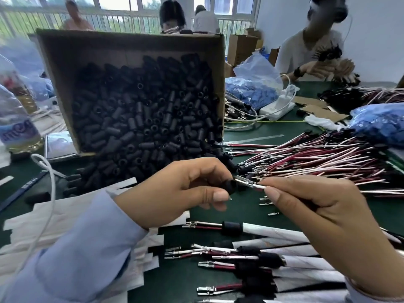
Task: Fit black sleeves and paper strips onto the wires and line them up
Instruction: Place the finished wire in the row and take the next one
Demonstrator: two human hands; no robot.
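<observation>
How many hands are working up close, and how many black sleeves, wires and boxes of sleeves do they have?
Hands: 2, left hand and right hand
Black sleeve held: 1
Wire held: 1
Cardboard box of sleeves: 1
Total: 5

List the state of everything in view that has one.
Left hand, holds a black sleeve in curled fingers.
Right hand, pinches a wire.
Wire, metal tip at the black sleeve's mouth.
Box, tipped on edge, loose sleeves spilling out.
Finished wires, sleeved, paper-wrapped, lying in a row.
Loose wires, piled, not lined up.
Paper strips, stacked flat.
</observation>
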